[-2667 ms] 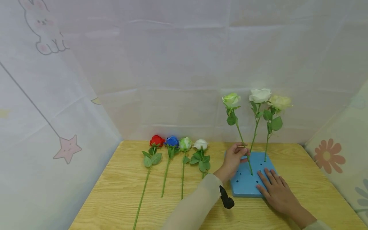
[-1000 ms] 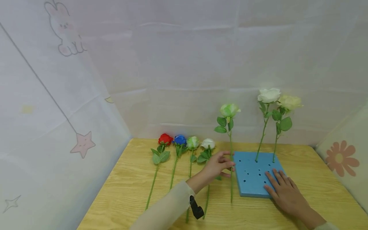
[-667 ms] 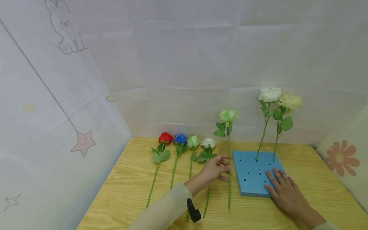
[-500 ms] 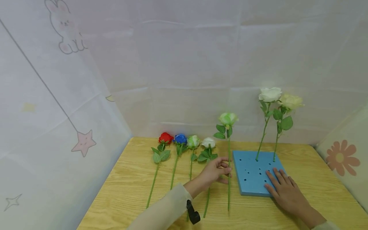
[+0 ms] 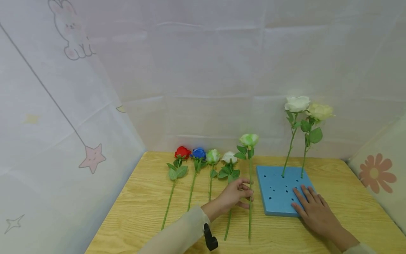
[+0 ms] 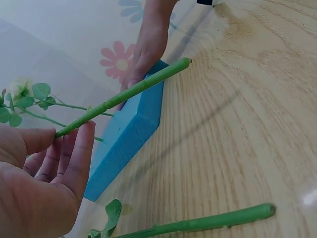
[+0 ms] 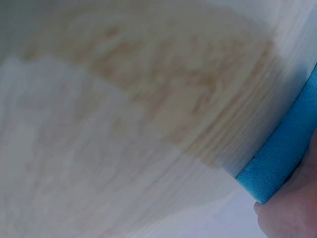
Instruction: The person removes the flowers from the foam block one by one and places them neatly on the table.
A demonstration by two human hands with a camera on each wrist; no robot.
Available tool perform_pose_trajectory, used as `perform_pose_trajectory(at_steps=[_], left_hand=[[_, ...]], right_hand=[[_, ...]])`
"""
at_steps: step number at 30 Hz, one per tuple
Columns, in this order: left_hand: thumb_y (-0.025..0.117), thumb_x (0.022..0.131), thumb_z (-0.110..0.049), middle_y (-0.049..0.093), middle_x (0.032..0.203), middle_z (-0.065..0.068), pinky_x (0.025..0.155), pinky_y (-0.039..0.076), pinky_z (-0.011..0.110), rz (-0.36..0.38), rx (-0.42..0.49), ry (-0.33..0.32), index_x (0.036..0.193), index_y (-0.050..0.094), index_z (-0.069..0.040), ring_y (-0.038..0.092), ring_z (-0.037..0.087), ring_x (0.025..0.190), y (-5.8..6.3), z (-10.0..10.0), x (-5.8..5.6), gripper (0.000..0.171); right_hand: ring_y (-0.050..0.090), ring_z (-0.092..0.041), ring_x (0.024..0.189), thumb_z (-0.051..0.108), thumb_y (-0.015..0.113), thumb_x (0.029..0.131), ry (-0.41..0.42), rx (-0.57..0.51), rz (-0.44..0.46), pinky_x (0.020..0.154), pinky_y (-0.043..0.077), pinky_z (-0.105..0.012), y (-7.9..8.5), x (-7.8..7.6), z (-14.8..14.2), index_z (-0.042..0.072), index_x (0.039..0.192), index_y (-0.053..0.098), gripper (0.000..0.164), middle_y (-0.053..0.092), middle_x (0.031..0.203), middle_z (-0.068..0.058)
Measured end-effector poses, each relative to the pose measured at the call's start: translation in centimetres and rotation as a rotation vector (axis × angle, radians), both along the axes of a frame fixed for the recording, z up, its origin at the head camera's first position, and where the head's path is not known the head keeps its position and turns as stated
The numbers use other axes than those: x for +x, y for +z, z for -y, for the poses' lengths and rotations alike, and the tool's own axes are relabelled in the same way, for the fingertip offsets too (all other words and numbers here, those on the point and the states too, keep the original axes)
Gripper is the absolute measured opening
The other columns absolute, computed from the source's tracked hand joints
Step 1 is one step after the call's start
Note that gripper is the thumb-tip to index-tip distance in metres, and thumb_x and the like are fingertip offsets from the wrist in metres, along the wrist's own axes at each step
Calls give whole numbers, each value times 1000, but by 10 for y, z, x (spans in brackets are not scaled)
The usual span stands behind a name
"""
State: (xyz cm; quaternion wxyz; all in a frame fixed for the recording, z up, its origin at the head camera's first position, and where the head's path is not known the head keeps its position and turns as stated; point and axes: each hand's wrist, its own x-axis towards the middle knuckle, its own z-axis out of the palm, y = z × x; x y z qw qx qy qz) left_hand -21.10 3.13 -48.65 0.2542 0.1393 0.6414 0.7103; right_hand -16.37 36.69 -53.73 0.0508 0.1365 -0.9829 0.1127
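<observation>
My left hand point(image 5: 234, 193) pinches the stem of a green-and-white rose point(image 5: 249, 139) between thumb and fingers, just left of a blue foam board point(image 5: 272, 208). In the left wrist view the rose's stem point(image 6: 133, 91) slants with its lower end above the table, casting a shadow. My right hand point(image 5: 317, 213) lies flat with fingers spread on the board's front right part. A white rose point(image 5: 297, 104) and a pale yellow rose point(image 5: 320, 111) stand in holes toward the board's back. Several other small holes show in the board.
Left of my left hand lie a red rose point(image 5: 182, 152), a blue rose point(image 5: 198, 153), another green-and-white rose point(image 5: 213, 156) and a white rose point(image 5: 229, 157), side by side on the wooden table point(image 5: 136, 197). A pale printed cloth point(image 5: 203, 70) hangs behind the table and along its sides.
The green-and-white rose, earlier with its stem in the board, has come out and moved left and down in my left hand, beside the lying white rose. My right hand stays on the board.
</observation>
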Motion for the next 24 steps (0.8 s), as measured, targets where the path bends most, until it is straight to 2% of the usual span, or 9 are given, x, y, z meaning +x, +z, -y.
perform_pose_trajectory(at_steps=[11,15,21,24], left_hand=[[63,101,-10,60,105,8,72,63,46,4,-26,-23,142,51,-5,70,24,88,-9,-3,6,43],[63,101,-11,60,104,8,71,62,47,6,-34,-21,143,50,-5,69,19,85,-14,-5,6,44],[64,101,-10,61,105,8,71,62,48,18,-40,-12,145,49,-6,69,19,84,-20,-8,5,47],[64,100,-9,61,105,8,70,63,46,28,-35,-10,144,49,-7,69,19,84,-23,-8,4,46]], right_hand=[[19,-50,148,50,45,107,7,2,-21,112,19,-71,-2,0,-1,7,158,36,67,29,160,-29],[18,-50,149,51,44,107,6,-6,-20,113,17,-70,-2,1,-1,7,158,35,68,28,161,-28],[19,-50,149,50,44,107,5,-11,-29,113,17,-70,-2,1,-1,7,158,35,67,28,160,-28],[16,-50,150,52,42,107,0,-13,-7,116,13,-70,-2,0,-1,7,159,34,68,26,162,-28]])
